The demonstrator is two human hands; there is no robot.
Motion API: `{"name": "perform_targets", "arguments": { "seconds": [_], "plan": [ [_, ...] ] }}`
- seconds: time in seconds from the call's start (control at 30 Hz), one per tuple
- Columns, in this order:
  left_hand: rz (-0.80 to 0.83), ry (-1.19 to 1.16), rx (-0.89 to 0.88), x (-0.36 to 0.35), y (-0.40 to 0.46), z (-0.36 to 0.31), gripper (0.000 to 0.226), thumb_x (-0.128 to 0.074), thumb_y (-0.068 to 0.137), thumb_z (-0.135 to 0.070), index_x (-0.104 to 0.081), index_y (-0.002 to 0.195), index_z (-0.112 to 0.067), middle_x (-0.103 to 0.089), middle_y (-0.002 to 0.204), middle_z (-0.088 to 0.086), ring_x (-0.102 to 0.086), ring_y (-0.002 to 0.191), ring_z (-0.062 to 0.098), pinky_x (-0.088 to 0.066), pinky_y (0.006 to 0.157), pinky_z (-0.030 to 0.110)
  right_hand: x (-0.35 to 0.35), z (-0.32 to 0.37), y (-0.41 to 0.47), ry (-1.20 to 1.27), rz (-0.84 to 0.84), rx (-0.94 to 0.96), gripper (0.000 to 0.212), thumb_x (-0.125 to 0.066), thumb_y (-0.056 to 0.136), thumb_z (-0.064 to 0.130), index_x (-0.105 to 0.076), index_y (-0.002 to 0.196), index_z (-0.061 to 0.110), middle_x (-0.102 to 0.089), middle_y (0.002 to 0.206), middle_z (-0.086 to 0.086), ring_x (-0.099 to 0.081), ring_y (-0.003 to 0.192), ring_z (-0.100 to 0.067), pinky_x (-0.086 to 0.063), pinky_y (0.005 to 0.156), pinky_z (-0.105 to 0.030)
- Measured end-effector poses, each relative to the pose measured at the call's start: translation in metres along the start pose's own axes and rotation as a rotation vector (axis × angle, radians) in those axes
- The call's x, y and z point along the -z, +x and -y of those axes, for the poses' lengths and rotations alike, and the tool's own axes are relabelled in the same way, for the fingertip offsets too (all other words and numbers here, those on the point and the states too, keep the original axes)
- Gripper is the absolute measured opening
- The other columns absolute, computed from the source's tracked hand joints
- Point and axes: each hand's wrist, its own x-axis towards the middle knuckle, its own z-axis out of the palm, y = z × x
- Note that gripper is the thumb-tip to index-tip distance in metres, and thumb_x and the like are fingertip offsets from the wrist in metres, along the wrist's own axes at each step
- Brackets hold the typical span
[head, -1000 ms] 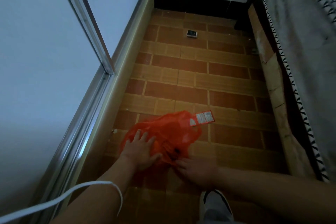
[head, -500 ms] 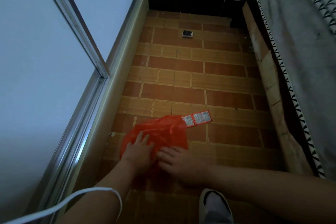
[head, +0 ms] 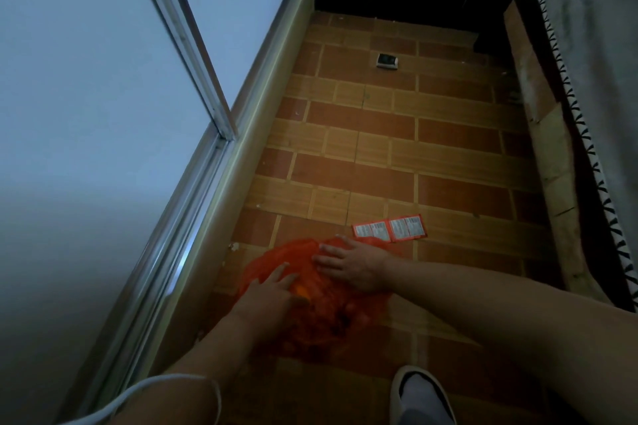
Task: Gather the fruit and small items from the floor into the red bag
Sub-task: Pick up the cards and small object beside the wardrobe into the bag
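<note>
While both hands press the red bag (head: pixel 321 314), sachets (head: pixel 390 228) lie just beside.

We see a thin, translucent red plastic bag (head: pixel 310 290), crinkled and faintly shiny, lying on a matt floor of brown and tan brick-patterned tiles (head: pixel 379 155). Just beyond it lies a flat strip of red printed sachets (head: pixel 389 228) with a slight gloss. Along one side runs a smooth, reflective silver metal door frame (head: pixel 193 162) holding frosted matt panels. On the other side hangs grey woven cloth with a black-and-white patterned edge (head: pixel 587 114), soft and dull.
</note>
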Motion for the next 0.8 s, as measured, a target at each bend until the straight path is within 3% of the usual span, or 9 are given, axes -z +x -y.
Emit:
{"name": "perform_targets", "arguments": {
  "seconds": [0.17, 0.4, 0.53, 0.63, 0.73, 0.8],
  "plan": [
    [-0.024, -0.041, 0.013, 0.001, -0.005, 0.006, 0.043, -0.058, 0.1, -0.044, -0.055, 0.143, -0.045, -0.01, 0.173, -0.005, 0.005, 0.16, 0.028, -0.024, 0.12, 0.064, 0.006, -0.043, 0.006, 0.115, 0.03, -0.173, 0.099, -0.057, 0.098, 0.058, 0.002, 0.167, 0.019, 0.012, 0.174, -0.01, 0.002, 0.161, -0.032, -0.01, 0.126, -0.06],
    [-0.062, -0.108, 0.069, 0.007, -0.006, 0.023, 0.036, -0.066, 0.093, -0.05, -0.069, 0.128, -0.042, -0.017, 0.171, -0.007, -0.001, 0.16, 0.025, -0.029, 0.118, 0.061, 0.003, -0.047, 0.006, 0.19, 0.031, -0.228, 0.099, -0.061, 0.098, 0.054, 0.001, 0.167, 0.02, 0.007, 0.174, -0.01, 0.001, 0.161, -0.033, -0.01, 0.127, -0.06],
    [-0.161, -0.165, 0.049, 0.022, -0.004, 0.012, 0.043, -0.062, 0.092, -0.058, -0.065, 0.132, -0.044, -0.025, 0.169, -0.007, -0.009, 0.159, 0.022, -0.031, 0.119, 0.058, 0.0, -0.038, -0.01, 0.364, -0.184, -0.272, 0.088, -0.06, 0.098, 0.044, -0.01, 0.167, 0.021, -0.004, 0.174, -0.011, -0.007, 0.16, -0.032, -0.013, 0.126, -0.059],
    [-0.269, -0.089, 0.065, 0.039, 0.002, -0.003, 0.043, -0.051, 0.096, -0.057, -0.063, 0.133, -0.04, -0.037, 0.161, -0.006, -0.022, 0.154, 0.021, -0.036, 0.113, 0.056, -0.006, -0.035, -0.026, 0.467, -0.429, -0.368, 0.07, -0.056, 0.098, 0.038, -0.031, 0.161, 0.02, -0.027, 0.169, -0.01, -0.027, 0.155, -0.031, -0.024, 0.122, -0.056],
    [-0.355, -0.007, 0.17, 0.057, 0.01, -0.014, 0.039, -0.049, 0.097, -0.049, -0.064, 0.128, -0.031, -0.053, 0.143, -0.002, -0.04, 0.139, 0.024, -0.042, 0.105, 0.053, -0.015, -0.044, -0.045, 0.551, -0.614, -0.538, 0.055, -0.053, 0.095, 0.034, -0.049, 0.148, 0.018, -0.048, 0.156, -0.01, -0.047, 0.141, -0.032, -0.038, 0.111, -0.051],
    [-0.401, 0.027, 0.232, 0.067, 0.012, -0.019, 0.031, -0.048, 0.099, -0.042, -0.067, 0.119, -0.026, -0.062, 0.125, 0.001, -0.051, 0.124, 0.025, -0.048, 0.094, 0.045, -0.022, -0.056, -0.059, 0.629, -0.644, -0.684, 0.054, -0.044, 0.095, 0.036, -0.053, 0.145, 0.019, -0.052, 0.152, -0.008, -0.052, 0.136, -0.031, -0.042, 0.106, -0.048]
  ]
}}
